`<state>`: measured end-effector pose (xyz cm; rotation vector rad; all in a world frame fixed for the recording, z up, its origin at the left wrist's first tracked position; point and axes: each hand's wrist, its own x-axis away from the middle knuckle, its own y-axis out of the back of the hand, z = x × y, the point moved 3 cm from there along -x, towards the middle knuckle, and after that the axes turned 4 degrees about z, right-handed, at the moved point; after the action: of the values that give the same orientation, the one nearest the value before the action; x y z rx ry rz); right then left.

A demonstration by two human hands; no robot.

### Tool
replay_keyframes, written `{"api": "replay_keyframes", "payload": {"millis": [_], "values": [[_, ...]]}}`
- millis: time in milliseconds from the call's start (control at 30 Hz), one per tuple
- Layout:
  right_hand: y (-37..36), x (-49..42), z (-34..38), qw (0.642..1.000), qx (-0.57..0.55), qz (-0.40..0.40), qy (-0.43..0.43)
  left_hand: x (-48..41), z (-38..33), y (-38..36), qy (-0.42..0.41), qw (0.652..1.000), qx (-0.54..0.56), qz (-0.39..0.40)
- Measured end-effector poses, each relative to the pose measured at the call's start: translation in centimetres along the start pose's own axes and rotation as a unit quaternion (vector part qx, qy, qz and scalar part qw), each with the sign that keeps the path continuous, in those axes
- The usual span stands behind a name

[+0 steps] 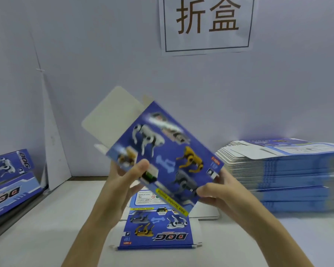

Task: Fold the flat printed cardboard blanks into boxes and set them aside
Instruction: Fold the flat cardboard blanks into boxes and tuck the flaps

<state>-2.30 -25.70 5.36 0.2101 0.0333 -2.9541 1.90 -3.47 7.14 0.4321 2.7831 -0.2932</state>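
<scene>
In the head view, the blank in hand [162,151] was held up off the surface [46,228], tilted, with its printed blue face toward the camera. The left hand [127,180] pinched its lower left edge, thumb on the print and fingers behind. The right hand [218,191] pinched the lower right corner the same way, so each grip was closed on the cardboard. A white flap [112,116] stood out unfolded at the upper left. Whether the body had been opened into a tube could not be told from this angle.

The task looked to be in its early part. At least two folded boxes [10,180] lay at the far left, while a tall stack of flat blanks [281,174] sat at the right. One more flat blank [158,232] lay on the surface directly under the hands. The held one looked only partly formed, with its end flaps left to tuck.

For room, the wall [104,64] rose close behind, a paper sign [206,24] high on it, and the white flap pointed toward it. The stack's near edge was just beside the right forearm, so a swing to the right would be tight. The left side, between the hands and the folded boxes, showed more open surface — the likelier path for setting a finished box aside.
</scene>
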Motion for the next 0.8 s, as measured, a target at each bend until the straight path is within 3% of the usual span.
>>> {"api": "replay_keyframes", "payload": {"millis": [67, 200, 333, 400, 533, 633, 800], "values": [[0.2, 0.1, 0.0, 0.993, 0.111, -0.033, -0.035, -0.2, 0.4, 0.2, -0.013, 1.0, -0.025, 0.002], [1.1, 0.3, 1.5, 0.981, 0.058, -0.178, 0.053, 0.0, 1.5, 1.1, 0.013, 0.99, -0.118, 0.07], [0.2, 0.7, 2.0, 0.985, 0.058, -0.153, 0.047, 0.3, 3.0, 0.6, 0.108, 0.965, -0.199, 0.132], [-0.5, 0.4, 1.6, 0.984, 0.107, -0.141, 0.01, 0.4, 2.6, 0.5, 0.134, 0.956, -0.231, 0.119], [-0.4, 0.0, 1.0, 0.982, 0.101, -0.16, -0.015, 0.7, 0.7, 0.4, 0.166, 0.976, -0.136, 0.044], [-0.3, -0.1, 0.7, 0.986, 0.054, -0.151, -0.039, 0.1, 0.7, 1.0, 0.181, 0.969, -0.156, -0.061], [0.1, -0.5, -0.7, 0.983, -0.091, -0.134, -0.085, -0.4, 1.4, 3.9, 0.186, 0.978, -0.046, -0.077]]}}
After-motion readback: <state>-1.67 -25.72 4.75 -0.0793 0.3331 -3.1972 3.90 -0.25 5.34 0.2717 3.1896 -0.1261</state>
